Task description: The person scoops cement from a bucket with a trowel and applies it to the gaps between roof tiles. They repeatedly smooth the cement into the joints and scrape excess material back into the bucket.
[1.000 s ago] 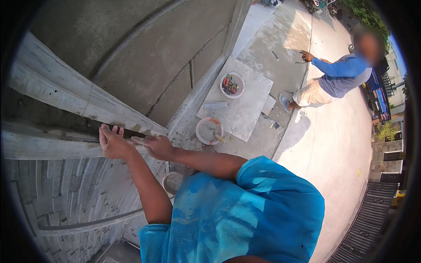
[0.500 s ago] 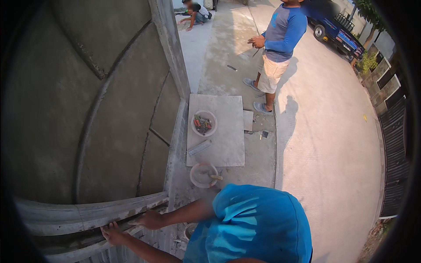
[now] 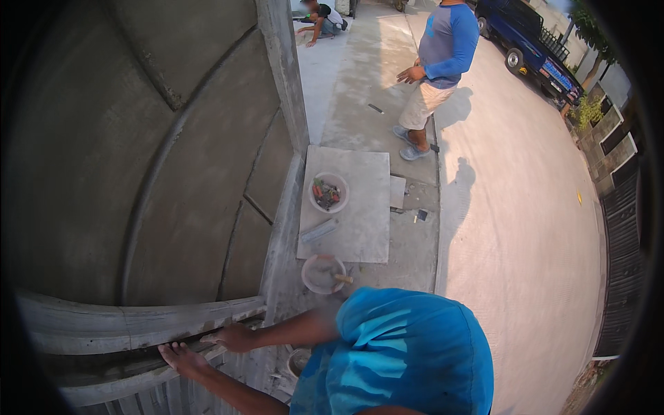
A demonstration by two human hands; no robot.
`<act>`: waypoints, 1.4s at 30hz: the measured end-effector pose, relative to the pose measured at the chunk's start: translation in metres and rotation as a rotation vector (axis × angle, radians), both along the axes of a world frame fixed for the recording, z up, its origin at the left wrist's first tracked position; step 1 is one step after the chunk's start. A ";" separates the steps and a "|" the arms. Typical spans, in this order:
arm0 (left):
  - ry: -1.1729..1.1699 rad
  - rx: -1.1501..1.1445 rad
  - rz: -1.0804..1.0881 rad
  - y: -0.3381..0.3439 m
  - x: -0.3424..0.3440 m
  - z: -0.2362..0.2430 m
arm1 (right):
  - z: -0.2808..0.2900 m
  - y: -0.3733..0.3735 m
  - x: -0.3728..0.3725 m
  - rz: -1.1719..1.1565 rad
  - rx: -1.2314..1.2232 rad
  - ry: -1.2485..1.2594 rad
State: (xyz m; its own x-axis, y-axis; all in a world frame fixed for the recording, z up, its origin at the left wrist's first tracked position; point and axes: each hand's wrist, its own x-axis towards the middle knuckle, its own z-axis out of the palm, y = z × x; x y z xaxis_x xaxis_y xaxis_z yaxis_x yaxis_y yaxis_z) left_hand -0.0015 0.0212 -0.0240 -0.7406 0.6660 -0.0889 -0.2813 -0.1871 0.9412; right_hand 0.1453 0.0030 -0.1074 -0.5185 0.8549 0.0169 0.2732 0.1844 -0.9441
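Observation:
My left hand rests on the lower edge of a long grey moulded ledge, with its fingers stretched out toward a dark gap. Just beyond it and to the right, my right hand is bent closed at the same gap. Its fingertips point left, and what they hold, if anything, is too small to make out. Above the gap runs a banded grey concrete moulding. My blue sleeve and shirt fill the lower middle.
A pale board carries a bowl of debris and a grey bar. Nearer stands a bowl with a handled tool. A grooved plaster panel rises left. One person stands ahead; another crouches farther off. A truck is parked.
My left fingers have straightened and lie flatter on the ledge, while my right hand stays at the gap. The view has shifted slightly. The standing person has shifted their feet and lowered their hands.

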 end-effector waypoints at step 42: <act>-0.057 -0.209 -0.513 -0.107 0.012 -0.147 | -0.081 -0.042 -0.045 -0.383 -0.506 0.638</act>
State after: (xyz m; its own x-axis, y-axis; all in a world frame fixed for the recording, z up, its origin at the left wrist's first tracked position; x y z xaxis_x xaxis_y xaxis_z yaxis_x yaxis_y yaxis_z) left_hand 0.0100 -0.0858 -0.1709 -0.3161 0.9038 -0.2884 -0.3386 0.1765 0.9242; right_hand 0.1002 -0.0391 -0.1880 -0.2174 0.9507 -0.2211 -0.3740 -0.2904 -0.8808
